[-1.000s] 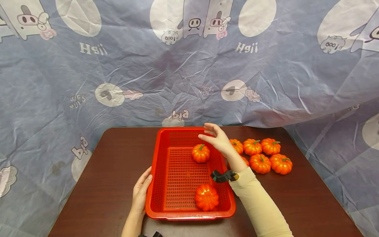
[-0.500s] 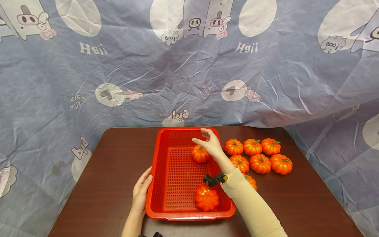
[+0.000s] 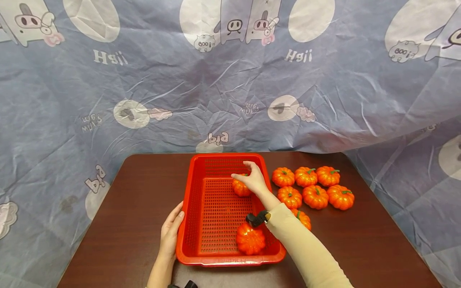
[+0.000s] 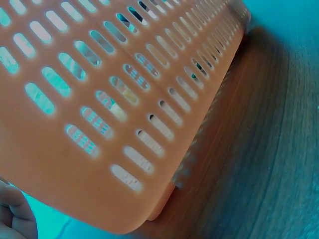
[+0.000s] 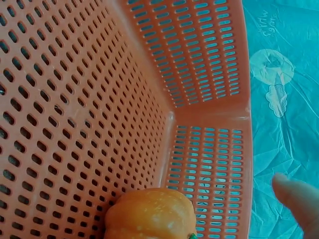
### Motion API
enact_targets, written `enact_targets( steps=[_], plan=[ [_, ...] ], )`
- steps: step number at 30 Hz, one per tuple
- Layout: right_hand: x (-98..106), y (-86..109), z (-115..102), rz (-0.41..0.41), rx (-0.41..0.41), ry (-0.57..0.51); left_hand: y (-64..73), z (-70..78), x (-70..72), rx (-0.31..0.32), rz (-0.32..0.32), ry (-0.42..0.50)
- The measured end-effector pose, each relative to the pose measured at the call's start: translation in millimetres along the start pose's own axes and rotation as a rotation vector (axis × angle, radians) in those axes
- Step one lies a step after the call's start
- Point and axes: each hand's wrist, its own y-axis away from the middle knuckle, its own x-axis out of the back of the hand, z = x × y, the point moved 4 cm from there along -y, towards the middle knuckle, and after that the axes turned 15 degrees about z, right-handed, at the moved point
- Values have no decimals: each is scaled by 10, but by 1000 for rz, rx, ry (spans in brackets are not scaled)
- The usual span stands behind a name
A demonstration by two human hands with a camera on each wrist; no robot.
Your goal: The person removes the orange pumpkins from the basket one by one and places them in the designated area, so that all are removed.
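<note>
A red plastic basket [image 3: 227,261] with slotted walls stands on the table. My left hand [image 3: 170,234] holds its left rim; curled fingers [image 4: 19,211] show at the corner of the left wrist view. Inside, one orange toy pumpkin [image 3: 240,188] sits toward the far right, partly hidden by my right hand [image 3: 254,180]. That hand hovers above it with thumb and fingers spread apart, holding nothing. Its thumb [image 5: 299,199] is clear of the pumpkin [image 5: 152,214] in the right wrist view. A second pumpkin [image 3: 250,239] lies in the basket's near right corner, no stem showing.
Several more orange pumpkins [image 3: 315,197] with green stems stand on the brown table [image 3: 360,248] right of the basket. One pumpkin [image 3: 302,219] is partly behind the right sleeve [image 3: 306,248]. A wrinkled printed cloth [image 3: 230,92] hangs behind the table.
My right hand has moved left and down from the basket's right rim to over the far pumpkin, uncovering pumpkins on the table. The left hand keeps its place. The head view has shifted slightly.
</note>
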Motion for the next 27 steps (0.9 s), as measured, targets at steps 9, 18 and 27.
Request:
enact_targets(
  steps=[9, 18, 27],
  plan=[
    [-61, -28, 106, 19, -13, 80, 6, 6, 4, -4, -4, -4],
    [-98, -41, 173, 19, -131, 31, 7, 3, 0, 2, 0, -1],
    [-152, -52, 241, -32, -157, 104, 2, 11, -3, -1, 6, -8]
  ],
)
